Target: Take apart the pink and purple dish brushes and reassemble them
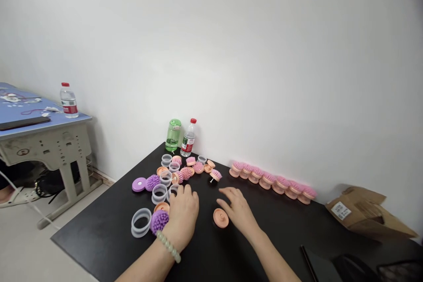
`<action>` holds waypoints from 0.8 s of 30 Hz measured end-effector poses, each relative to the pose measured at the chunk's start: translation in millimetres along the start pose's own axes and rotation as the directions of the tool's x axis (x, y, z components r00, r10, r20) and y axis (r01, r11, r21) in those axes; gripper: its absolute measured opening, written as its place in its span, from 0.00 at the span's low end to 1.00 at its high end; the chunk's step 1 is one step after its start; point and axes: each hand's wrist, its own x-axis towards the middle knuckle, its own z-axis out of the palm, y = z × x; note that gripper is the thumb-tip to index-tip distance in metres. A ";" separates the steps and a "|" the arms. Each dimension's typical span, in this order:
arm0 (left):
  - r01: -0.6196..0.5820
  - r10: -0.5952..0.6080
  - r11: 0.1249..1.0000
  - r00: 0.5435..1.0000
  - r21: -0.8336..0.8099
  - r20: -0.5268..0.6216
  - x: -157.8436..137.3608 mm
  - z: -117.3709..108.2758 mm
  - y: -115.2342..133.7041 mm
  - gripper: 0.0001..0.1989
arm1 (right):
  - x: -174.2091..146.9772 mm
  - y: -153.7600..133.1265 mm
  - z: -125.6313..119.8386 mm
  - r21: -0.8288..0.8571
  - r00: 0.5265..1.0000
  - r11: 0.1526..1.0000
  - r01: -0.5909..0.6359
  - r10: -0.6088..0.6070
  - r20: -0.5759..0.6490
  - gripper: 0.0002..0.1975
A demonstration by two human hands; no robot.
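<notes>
My left hand, wearing a pale bead bracelet, is closed with its fingers curled down at a clear plastic ring; the fingertips are partly hidden. Close by that wrist are a purple bristle brush head, a peach disc and a larger clear ring. My right hand is open, thumb and fingers apart, holding nothing. Just left of it, a round peach cap with a small centre knob lies on the black table. A pink brush head with a white stem lies beyond.
Several pink-bristled brushes stand in a row along the wall. Loose brush parts cluster at left, before a green bottle and a water bottle. An open cardboard box sits at right. A blue-topped desk stands left.
</notes>
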 end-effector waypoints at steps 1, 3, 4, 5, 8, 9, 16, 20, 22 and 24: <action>-0.013 0.014 1.000 1.000 -0.026 0.007 -0.4 1.5 0.6 0.16 | 8.9 4.3 2.3 -0.006 0.999 1.000 -0.025 0.024 -0.027 0.16; -0.051 0.051 0.995 0.999 -0.088 0.004 -1.0 4.2 1.4 0.16 | 28.5 10.7 9.2 -0.015 0.996 0.998 -0.065 0.064 -0.062 0.21; -0.073 0.073 0.991 0.997 -0.109 -0.008 -1.0 5.6 1.5 0.16 | 38.1 12.5 13.5 -0.016 0.994 0.996 -0.083 0.082 -0.074 0.23; -0.096 0.094 0.988 0.995 -0.117 -0.021 -0.6 6.9 1.4 0.16 | 47.2 13.4 18.1 -0.015 0.992 0.995 -0.101 0.100 -0.081 0.24; -0.166 0.166 0.984 0.986 -0.070 -0.007 2.5 10.5 0.8 0.15 | 66.7 12.3 30.4 0.003 0.986 0.989 -0.149 0.148 -0.079 0.23; -0.184 0.185 0.982 0.983 -0.049 0.019 3.9 11.3 0.5 0.14 | 69.9 11.1 33.3 0.014 0.984 0.987 -0.160 0.160 -0.074 0.22; -0.205 0.204 0.949 0.979 -0.241 -0.029 4.8 8.5 3.3 0.14 | 53.9 9.4 32.5 0.140 0.977 0.973 -0.184 0.196 -0.083 0.11; -0.207 0.235 0.726 0.971 -0.656 -0.047 0.3 6.1 10.7 0.12 | 29.8 15.3 18.2 0.265 0.943 0.934 -0.241 0.289 -0.162 0.12; -0.126 0.243 0.516 0.970 -0.848 0.004 -0.8 6.7 14.7 0.12 | 13.7 16.0 7.3 0.351 0.920 0.901 -0.255 0.338 -0.200 0.18; 0.016 0.253 0.252 0.964 -0.968 0.082 -0.9 8.1 17.5 0.15 | -5.5 13.3 -5.1 0.445 0.906 0.864 -0.238 0.362 -0.218 0.23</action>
